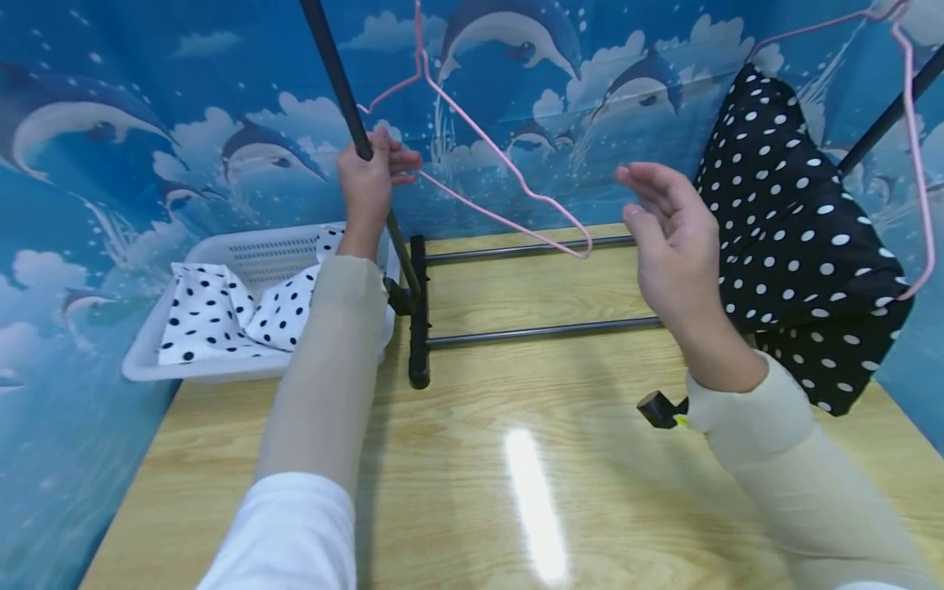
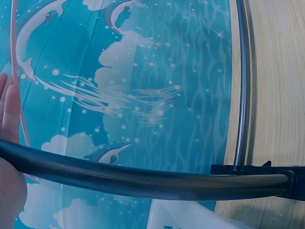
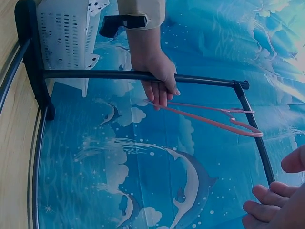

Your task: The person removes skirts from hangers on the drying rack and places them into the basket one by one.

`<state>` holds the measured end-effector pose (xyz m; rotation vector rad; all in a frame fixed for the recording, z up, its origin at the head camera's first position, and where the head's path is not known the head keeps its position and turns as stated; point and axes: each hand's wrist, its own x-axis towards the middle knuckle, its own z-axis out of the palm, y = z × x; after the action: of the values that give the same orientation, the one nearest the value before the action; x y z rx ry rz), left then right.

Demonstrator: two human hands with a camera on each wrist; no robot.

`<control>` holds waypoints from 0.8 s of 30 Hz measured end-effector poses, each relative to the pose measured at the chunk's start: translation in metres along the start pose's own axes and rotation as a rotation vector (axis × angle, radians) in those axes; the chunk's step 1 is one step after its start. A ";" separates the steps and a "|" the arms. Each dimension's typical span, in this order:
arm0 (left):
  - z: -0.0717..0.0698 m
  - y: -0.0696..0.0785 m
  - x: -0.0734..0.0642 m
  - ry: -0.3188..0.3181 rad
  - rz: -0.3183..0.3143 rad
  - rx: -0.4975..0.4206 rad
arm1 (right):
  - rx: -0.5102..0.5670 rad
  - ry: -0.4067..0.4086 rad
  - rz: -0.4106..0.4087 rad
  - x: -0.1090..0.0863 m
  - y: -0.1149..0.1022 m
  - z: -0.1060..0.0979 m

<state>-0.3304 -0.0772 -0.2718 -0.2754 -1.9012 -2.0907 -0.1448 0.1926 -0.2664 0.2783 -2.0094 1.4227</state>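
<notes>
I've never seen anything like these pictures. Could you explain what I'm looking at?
There is no machine here: you see a person's two bare hands at work. The wide picture comes from a camera worn on the head, looking forward and down; the two smaller ones come from cameras on the left and right wrists.

On the wood-patterned surface stand a black rack and a white basket with white, black-dotted cloth in it. At the right, black cloth with white dots hangs on a pink hanger.

The left hand is at the rack's upright pole, its fingers beside another pink hanger; how firmly it grips, I cannot tell. The right hand is in the air, holding nothing.
</notes>
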 end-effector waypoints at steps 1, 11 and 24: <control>0.000 0.000 0.000 0.002 -0.004 0.001 | -0.005 -0.001 0.000 0.000 0.000 -0.001; 0.000 0.001 0.000 0.013 0.014 0.023 | -0.089 -0.016 0.005 0.003 0.001 -0.009; -0.004 -0.021 0.016 0.009 -0.014 0.010 | -0.254 -0.006 0.013 0.006 0.002 -0.021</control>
<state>-0.3521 -0.0807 -0.2863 -0.2507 -1.9140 -2.0869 -0.1421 0.2139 -0.2606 0.1587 -2.1722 1.1586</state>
